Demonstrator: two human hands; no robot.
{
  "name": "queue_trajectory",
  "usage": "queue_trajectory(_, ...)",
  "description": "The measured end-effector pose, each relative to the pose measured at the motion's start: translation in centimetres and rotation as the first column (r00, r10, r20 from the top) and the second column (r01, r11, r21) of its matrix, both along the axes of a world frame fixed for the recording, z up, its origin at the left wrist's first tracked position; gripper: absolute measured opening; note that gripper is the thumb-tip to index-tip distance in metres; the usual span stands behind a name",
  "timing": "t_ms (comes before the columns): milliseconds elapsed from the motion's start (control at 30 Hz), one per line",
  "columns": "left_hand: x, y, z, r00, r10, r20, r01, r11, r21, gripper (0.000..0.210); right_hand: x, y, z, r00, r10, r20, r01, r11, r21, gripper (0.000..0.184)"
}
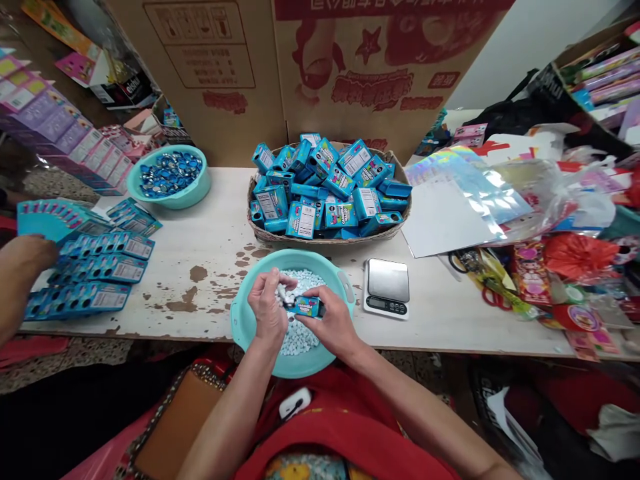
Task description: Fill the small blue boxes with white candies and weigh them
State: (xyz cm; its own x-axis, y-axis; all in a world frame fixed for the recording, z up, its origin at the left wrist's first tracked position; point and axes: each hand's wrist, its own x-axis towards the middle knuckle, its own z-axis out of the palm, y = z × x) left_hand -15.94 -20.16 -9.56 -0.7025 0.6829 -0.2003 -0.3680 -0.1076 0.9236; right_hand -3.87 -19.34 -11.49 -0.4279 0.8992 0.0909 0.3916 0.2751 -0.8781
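Over a turquoise bowl [245, 333] of small white candies [301, 339], my right hand [336, 323] grips a small blue candy box [307, 306] lying on its side. My left hand [270, 303] is at the box's left end, fingers curled around several white candies [286, 293]. Beyond the bowl stands a basket [320, 240] heaped with similar blue boxes [340, 180]. A small digital scale [387, 283] sits to the right of the bowl, with nothing on its plate.
A second turquoise bowl [193, 193] holds blue and silver caps. At left, another person's hand [25, 267] is by rows of blue boxes [103, 257]. A large cardboard box [250, 120] stands behind. Scissors [495, 298], plastic wrap and packets clutter the right side.
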Motion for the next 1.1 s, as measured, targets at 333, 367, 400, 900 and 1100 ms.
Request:
queue_trajectory(333,1.0,0.3,0.6,0.998,-0.054,-0.026,0.054,0.998,0.010,0.026,0.5,0.2,0.1,1.000,-0.022,-0.005,0.022,1.000,0.008,0.031)
queue_trajectory(367,1.1,0.3,0.7,0.998,-0.049,-0.035,0.049,0.999,0.012,0.025,0.5,0.3,0.1,1.000,-0.019,-0.010,0.019,1.000,0.006,0.031)
queue_trajectory(400,1.2,0.3,0.7,0.998,-0.048,-0.041,0.049,0.999,0.015,0.024,0.5,0.4,0.2,1.000,-0.021,-0.016,0.021,1.000,0.000,0.032)
queue_trajectory(900,2.8,1.4,-0.3,0.974,-0.039,-0.222,0.036,0.999,-0.018,0.017,0.5,1.5,-1.9,0.990,-0.073,-0.120,0.055,0.987,-0.148,0.039)
queue_trajectory(1100,1.2,1.9,-0.8,0.977,-0.012,-0.211,0.003,0.999,-0.043,0.019,7.2,2.0,0.6,0.931,-0.188,-0.314,0.114,0.964,-0.239,0.039)
